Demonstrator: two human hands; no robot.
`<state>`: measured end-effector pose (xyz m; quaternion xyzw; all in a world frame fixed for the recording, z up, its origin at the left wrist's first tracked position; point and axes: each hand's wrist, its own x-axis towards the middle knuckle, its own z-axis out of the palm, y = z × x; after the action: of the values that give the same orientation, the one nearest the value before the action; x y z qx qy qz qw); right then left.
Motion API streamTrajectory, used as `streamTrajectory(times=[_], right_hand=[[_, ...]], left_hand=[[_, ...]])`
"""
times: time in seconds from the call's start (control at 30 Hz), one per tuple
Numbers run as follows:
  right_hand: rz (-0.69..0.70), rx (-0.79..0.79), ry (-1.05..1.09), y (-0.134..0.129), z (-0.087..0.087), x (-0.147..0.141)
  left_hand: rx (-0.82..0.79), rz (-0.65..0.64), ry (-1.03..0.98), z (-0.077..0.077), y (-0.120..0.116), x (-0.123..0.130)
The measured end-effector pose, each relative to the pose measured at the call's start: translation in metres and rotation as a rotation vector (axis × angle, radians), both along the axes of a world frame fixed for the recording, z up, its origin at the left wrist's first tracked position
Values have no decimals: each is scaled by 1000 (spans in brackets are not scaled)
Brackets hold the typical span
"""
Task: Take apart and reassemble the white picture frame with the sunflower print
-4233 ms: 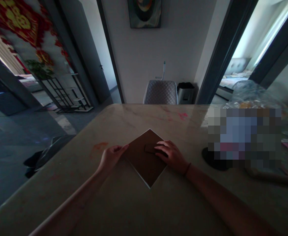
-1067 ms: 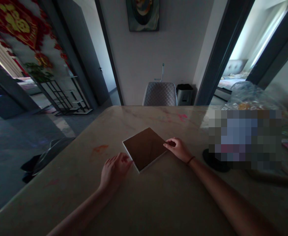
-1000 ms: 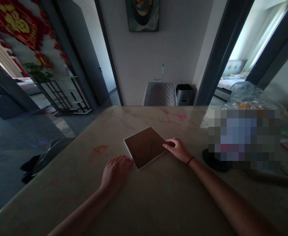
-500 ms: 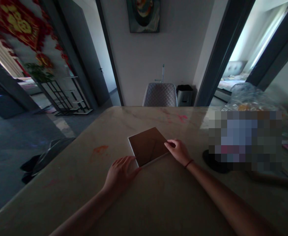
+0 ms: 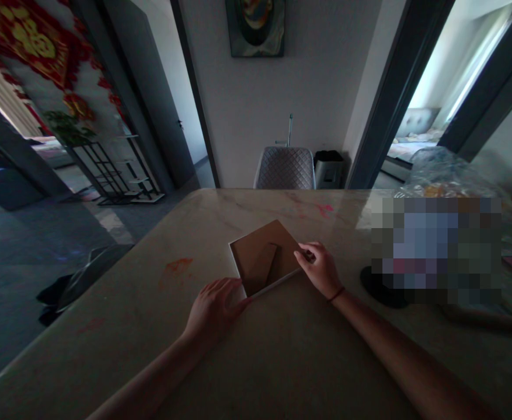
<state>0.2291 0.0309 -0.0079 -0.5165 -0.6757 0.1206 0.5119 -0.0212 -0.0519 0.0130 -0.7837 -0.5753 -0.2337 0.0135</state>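
The left hand [image 5: 216, 309] and right hand [image 5: 321, 269] are gripping a flat brown white-edged panel [image 5: 256, 256] at centre; uneven pulling risks slipping corners.

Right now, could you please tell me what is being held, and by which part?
The brown panel: the left hand holds its near corner, the right hand its right corner.

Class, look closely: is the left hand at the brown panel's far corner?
No, the left hand holds the near corner of the brown panel.
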Motion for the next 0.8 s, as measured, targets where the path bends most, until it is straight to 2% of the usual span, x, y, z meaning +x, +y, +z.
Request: streamTrajectory(times=[0.2,0.57,0.8], right_hand=[[35,-132,27,1,-2,4],[190,-497,580,5,5,15],[155,-464,304,2,3,12]], left_hand=[[-9,-3,-13,0,0,1],[-52,-22,18,-5,2,-2],[-60,-18,40,-2,1,0]])
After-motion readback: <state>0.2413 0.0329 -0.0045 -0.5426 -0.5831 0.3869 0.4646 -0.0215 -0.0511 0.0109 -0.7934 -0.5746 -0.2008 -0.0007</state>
